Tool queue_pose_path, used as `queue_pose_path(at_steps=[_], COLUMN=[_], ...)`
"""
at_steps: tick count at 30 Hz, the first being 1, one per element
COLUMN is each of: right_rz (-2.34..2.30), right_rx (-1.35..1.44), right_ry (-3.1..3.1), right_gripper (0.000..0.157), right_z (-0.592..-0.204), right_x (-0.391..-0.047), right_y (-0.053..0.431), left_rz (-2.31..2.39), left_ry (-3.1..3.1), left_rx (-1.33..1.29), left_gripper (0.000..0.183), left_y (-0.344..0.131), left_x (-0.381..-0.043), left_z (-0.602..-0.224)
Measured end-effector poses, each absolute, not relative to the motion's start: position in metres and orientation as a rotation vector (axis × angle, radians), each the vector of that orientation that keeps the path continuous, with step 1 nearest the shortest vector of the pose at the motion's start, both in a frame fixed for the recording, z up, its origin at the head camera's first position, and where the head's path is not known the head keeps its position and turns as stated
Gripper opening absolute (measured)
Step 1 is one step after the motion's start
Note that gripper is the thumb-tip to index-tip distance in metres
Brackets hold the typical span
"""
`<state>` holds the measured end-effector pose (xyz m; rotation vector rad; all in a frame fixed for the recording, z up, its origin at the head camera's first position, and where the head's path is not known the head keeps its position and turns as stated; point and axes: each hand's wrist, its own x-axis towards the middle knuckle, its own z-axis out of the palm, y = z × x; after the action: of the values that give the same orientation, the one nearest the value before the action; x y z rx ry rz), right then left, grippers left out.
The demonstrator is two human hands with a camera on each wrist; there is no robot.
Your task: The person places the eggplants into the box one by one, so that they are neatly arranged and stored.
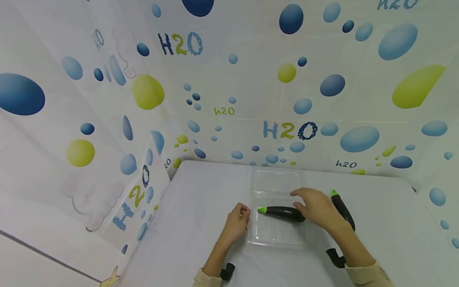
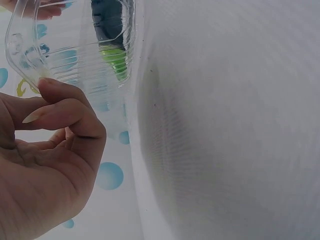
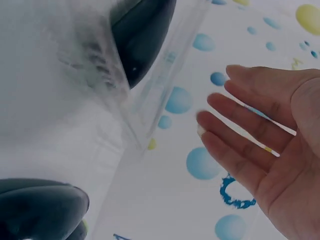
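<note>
A clear plastic container [image 1: 274,235] lies on the white table with its lid [image 1: 276,181] folded back, away from me. Inside sits a dark eggplant [image 1: 285,213], its bright green tip pointing left. My left hand [image 1: 236,221] is at the container's left edge, fingers loosely bent; in the left wrist view one fingertip [image 2: 47,82] appears to touch the rim. Over the container's right side my right hand [image 1: 317,206] has its fingers extended, and the right wrist view shows nothing in them. A second eggplant [image 1: 342,209] lies to the right of that hand, partly hidden by the forearm.
Black wrist mounts sit at the left wrist [image 1: 228,272] and the right wrist [image 1: 336,258]. Behind the table hangs a white sheet [image 1: 251,79] printed with blue and green dots and "H2O" lettering. Another printed sheet [image 1: 104,135] borders the left side.
</note>
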<state>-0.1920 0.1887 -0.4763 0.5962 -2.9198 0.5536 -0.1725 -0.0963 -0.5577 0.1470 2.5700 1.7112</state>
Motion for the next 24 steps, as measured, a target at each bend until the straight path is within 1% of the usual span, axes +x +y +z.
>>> queue_pose_path(at_steps=[10, 17, 24], right_rz=[0.611, 0.660, 0.675], right_rx=[0.506, 0.397, 0.263], right_ry=[-2.863, -2.837, -2.835], right_gripper=[0.028, 0.028, 0.029], right_z=[-0.474, -0.479, -0.481], right_x=[-0.192, -0.190, -0.183], right_y=[0.215, 0.230, 0.237], left_rz=[1.710, 1.712, 1.723], left_ry=[2.565, 2.569, 2.554], left_rx=[0.145, 0.159, 0.155], left_gripper=[0.011, 0.009, 0.011], left_y=[-0.096, -0.095, -0.096], left_x=[-0.173, -0.174, -0.173], left_z=[-0.557, -0.557, -0.557])
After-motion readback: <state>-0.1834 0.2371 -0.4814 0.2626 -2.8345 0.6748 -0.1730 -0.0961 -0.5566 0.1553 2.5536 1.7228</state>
